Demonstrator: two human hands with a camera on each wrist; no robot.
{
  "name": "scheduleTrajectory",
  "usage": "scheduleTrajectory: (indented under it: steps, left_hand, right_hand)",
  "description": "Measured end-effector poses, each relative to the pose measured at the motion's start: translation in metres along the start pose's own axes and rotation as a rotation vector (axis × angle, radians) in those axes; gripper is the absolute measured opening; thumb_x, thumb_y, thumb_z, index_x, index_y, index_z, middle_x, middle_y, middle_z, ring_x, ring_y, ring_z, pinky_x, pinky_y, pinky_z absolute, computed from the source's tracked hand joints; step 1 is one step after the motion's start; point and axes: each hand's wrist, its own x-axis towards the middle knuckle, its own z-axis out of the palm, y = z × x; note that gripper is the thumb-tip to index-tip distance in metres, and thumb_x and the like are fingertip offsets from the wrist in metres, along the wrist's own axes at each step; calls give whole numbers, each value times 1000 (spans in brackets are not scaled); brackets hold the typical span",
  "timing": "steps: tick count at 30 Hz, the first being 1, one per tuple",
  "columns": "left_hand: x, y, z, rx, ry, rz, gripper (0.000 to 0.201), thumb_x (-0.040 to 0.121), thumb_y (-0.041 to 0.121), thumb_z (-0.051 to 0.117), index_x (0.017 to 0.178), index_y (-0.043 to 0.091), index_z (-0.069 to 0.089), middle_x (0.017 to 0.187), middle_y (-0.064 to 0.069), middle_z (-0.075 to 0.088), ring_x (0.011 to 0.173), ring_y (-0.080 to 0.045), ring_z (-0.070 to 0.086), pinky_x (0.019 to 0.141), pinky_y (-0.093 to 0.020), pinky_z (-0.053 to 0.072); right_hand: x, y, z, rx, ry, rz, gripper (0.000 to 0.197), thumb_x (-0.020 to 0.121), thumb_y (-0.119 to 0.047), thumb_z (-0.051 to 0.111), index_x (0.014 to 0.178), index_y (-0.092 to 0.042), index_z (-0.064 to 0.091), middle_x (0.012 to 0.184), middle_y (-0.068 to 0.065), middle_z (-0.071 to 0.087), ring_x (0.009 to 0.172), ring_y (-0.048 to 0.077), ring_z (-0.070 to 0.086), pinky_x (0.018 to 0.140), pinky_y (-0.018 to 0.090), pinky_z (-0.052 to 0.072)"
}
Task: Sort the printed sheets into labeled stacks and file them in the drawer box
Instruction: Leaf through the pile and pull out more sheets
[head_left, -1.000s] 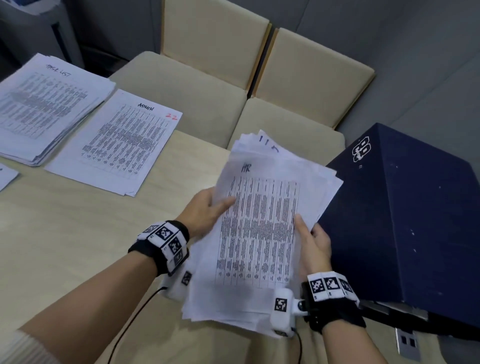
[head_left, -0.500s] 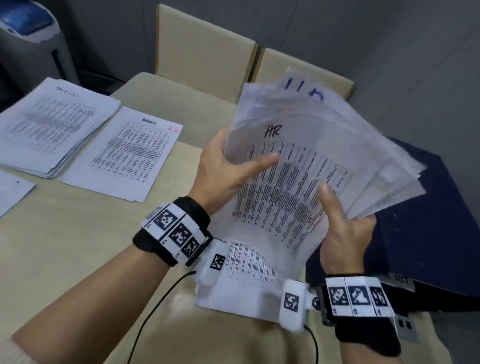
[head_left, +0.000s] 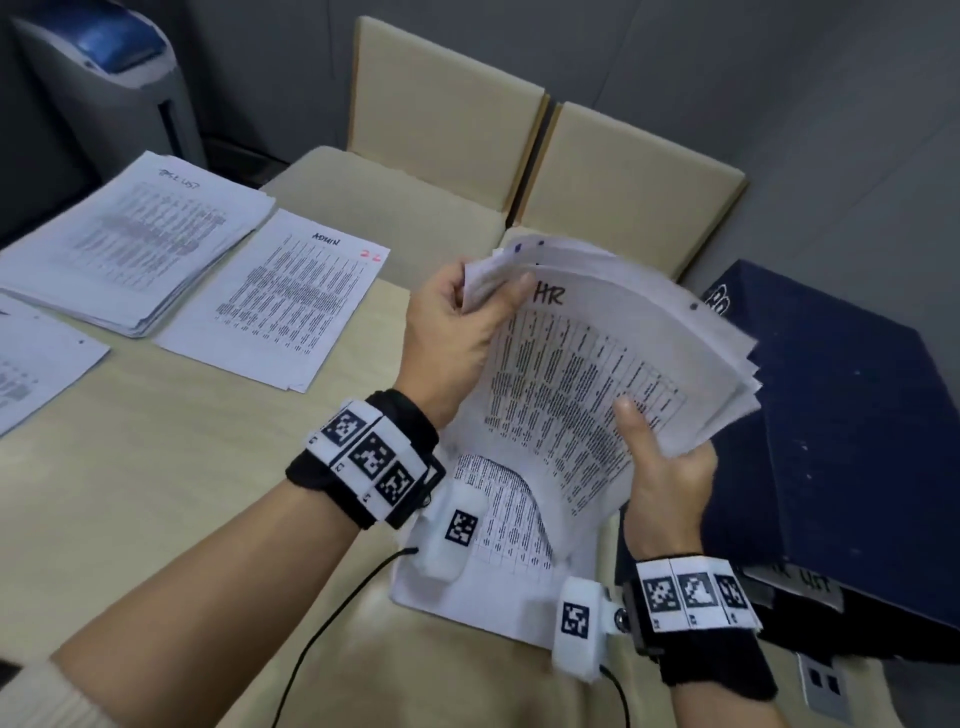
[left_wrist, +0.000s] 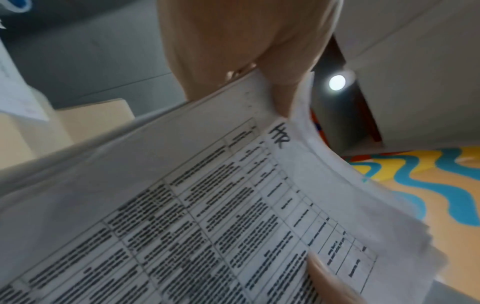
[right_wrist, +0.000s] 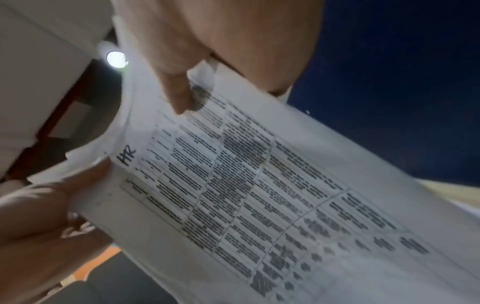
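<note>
Since the earlier frame, the left hand (head_left: 454, 332) had climbed from the sheaf's side to its top left corner, and the sheets had bowed over. One HR sheaf (head_left: 597, 374) was held up between two hands: the left pinched that corner beside the handwritten "HR", thumb on the face and fingers behind; the right hand (head_left: 667, 467) gripped the lower right edge, thumb (head_left: 631, 421) across the print. One dark blue drawer box (head_left: 841, 441) lay just right of the right hand. Left of the left hand, on the table (head_left: 156, 493), lay three other lots: a thick stack (head_left: 130, 244), an ADMIN sheet pile (head_left: 291, 296), and one partly cropped sheet (head_left: 36, 364).
</note>
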Motion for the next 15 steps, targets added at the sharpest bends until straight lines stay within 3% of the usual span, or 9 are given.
scheduleTrajectory:
  steps: [3, 5, 8, 10, 12, 13, 15]
  left_hand:
    - [-3, -23, -10, 142, -65, -141, 61, 77, 45, 78, 119, 3, 62, 110, -12, 72, 102, -27, 71, 89, -47, 58]
    - [-8, -29, -22, 262, -122, -172, 65, 73, 52, 77, 119, 8, 61, 112, -6, 72, 102, -23, 70, 90, -47, 58]
    - [-13, -26, -46, 418, -120, -129, 46, 80, 42, 78, 108, 9, 64, 101, -3, 72, 91, -16, 69, 79, -34, 57]
    - [-17, -20, -61, 468, -130, -97, 34, 86, 37, 75, 106, 12, 64, 95, 0, 69, 83, -12, 66, 71, -25, 52]
    - [-21, -16, -72, 516, -148, -73, 29, 91, 40, 68, 109, 18, 64, 99, 1, 69, 89, -16, 66, 80, -34, 55]
    - [-23, -16, -77, 541, -137, -56, 25, 93, 38, 64, 110, 20, 64, 102, 2, 70, 92, -18, 67, 84, -39, 55]
    - [-28, -15, -93, 626, -61, -14, 19, 96, 36, 60, 110, 23, 64, 100, 2, 71, 89, -19, 67, 82, -43, 56]
  right_hand:
    - [0, 18, 1, -80, -55, 174, 30, 83, -31, 75, 105, -28, 55, 97, -13, 67, 92, 0, 64, 73, 15, 47]
    - [6, 20, 1, -113, 26, 205, 43, 81, -39, 76, 111, -20, 50, 104, -7, 62, 99, 13, 62, 76, 23, 46]
    - [13, 3, 2, -130, 102, 138, 57, 82, -37, 76, 123, -11, 47, 107, -1, 56, 106, 19, 55, 87, 21, 40]
    - [13, -10, 5, -55, 44, 137, 70, 80, -34, 77, 133, -2, 44, 113, 8, 57, 105, 25, 56, 89, 24, 44]
    - [11, -17, 17, -8, -102, 143, 76, 77, -31, 76, 135, 7, 44, 119, 26, 59, 99, 38, 61, 79, 33, 53]
    - [9, -16, 26, -9, -172, 131, 74, 77, -30, 74, 137, 5, 46, 120, 20, 62, 97, 29, 65, 81, 32, 54]
    - [8, -9, 48, -9, -253, 72, 57, 81, -20, 73, 134, -8, 55, 120, -6, 66, 101, 5, 67, 88, 22, 54]
